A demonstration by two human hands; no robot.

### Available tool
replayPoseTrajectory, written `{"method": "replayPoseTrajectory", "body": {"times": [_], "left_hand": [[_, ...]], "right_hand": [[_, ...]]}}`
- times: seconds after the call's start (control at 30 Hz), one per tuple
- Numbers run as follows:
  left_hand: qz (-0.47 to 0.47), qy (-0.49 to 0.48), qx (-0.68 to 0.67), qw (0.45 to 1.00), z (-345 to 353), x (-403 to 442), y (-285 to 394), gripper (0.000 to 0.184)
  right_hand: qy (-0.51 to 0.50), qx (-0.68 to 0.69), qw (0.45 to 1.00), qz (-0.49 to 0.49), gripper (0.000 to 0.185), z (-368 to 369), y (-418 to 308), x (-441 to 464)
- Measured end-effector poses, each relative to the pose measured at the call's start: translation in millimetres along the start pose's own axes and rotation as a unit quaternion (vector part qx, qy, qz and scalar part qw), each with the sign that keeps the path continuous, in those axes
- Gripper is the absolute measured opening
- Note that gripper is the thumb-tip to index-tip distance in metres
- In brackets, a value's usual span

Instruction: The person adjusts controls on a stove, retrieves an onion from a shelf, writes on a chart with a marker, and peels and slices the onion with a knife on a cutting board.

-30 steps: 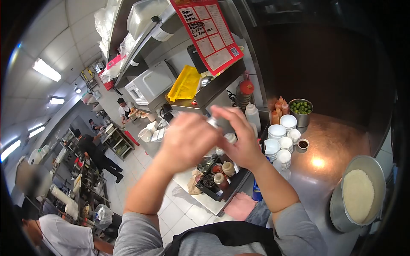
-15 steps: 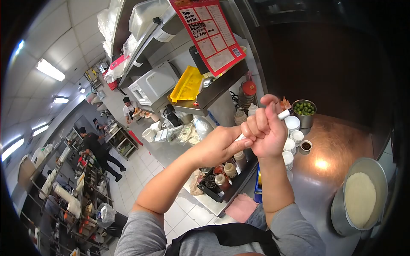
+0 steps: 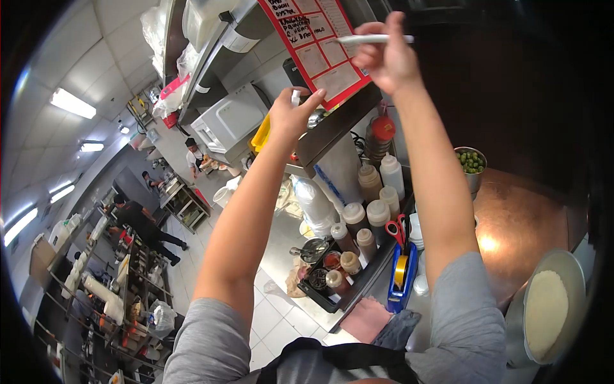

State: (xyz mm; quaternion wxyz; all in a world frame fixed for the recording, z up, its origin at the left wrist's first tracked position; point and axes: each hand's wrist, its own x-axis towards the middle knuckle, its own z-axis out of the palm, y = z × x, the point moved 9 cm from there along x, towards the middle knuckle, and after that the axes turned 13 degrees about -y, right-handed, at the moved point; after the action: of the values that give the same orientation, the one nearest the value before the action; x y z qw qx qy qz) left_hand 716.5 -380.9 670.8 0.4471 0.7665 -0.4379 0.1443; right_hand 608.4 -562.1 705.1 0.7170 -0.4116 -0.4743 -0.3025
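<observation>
My right hand (image 3: 390, 61) is raised at the upper right of the red-bordered sheet (image 3: 332, 80), gripping a white marker (image 3: 368, 40) whose tip points left over the sheet. My left hand (image 3: 292, 110) is at the sheet's lower left corner, its fingers closed round a small white cap (image 3: 295, 97). Handwritten black words stand in the sheet's upper left part. The sheet hangs in front of a metal shelf (image 3: 342, 125).
Squeeze bottles (image 3: 355, 214) crowd the counter below, beside a blue tape dispenser (image 3: 401, 281) and red-handled scissors (image 3: 396, 230). At the right are a pot of green fruit (image 3: 471, 161) and a large pot (image 3: 518, 320). Co-workers (image 3: 137, 221) stand far left.
Both hands have risen to the sheet and moved apart. The marker, earlier between both hands, is now in my right hand, with its cap off in my left.
</observation>
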Motion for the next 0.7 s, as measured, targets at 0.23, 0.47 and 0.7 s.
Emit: {"method": "replayPoseTrajectory", "body": {"times": [0.23, 0.47, 0.7], "left_hand": [[0.067, 0.051, 0.129, 0.988, 1.3, 1.9, 9.2, 0.026], [0.078, 0.063, 0.145, 0.984, 0.9, -1.8, 17.3, 0.027], [0.079, 0.062, 0.144, 0.984, 1.3, 0.1, 15.7, 0.027]], "right_hand": [[0.007, -0.184, 0.975, -0.122, 0.021, -1.3, 38.2, 30.0], [-0.007, -0.305, 0.945, -0.116, 0.012, 6.5, 42.4, 32.1], [-0.008, -0.363, 0.925, -0.115, 0.012, 5.9, 43.4, 33.1]]}}
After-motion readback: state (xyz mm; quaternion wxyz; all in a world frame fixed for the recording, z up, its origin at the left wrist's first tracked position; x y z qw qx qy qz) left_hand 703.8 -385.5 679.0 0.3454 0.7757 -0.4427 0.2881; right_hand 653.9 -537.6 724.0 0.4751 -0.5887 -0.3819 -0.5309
